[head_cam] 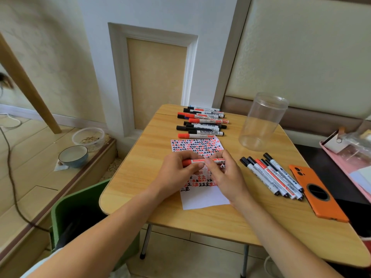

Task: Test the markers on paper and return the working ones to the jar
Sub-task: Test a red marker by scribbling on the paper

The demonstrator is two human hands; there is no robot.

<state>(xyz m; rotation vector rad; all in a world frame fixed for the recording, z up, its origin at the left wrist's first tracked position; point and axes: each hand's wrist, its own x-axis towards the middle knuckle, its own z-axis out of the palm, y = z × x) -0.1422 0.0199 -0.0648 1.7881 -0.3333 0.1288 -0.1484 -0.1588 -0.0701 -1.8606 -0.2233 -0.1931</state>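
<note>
Head view, contents by descending size.

Wooden folding table (220, 217): light grain, rounded corners, standing against a padded wall panel.

Green bin (66, 209): on the floor at the table's near-left corner, dark inside.

Paper sheet (202, 199): white, lying at table centre, most of it covered in rows of red and black test marks; the nearest strip is bare.

Clear jar (261, 123): upright, open-topped, right of the paper's far end, nothing seen inside.

Orange phone (319, 195): face down near the right edge, just beside the loose markers.

Far row of markers (202, 123): red-capped and black-capped, lying side by side across the table beyond the paper; the nearest one touches or overlaps the paper's far edge.

Loose markers (273, 175): a fanned group, mostly black-capped with one red, lying right of the paper and on the near side of the jar.

Left hand (178, 173): fingers curled round the red marker's capped end, thumb beneath.

Right hand (226, 175): fingers and thumb pinching the same marker's barrel.

Red marker (197, 161): held level over the middle of the paper between both hands, red cap pointing left, cap on.

Floor items: blue bowl (73, 156) and clear tub (88, 137) on the raised step at left.
</note>
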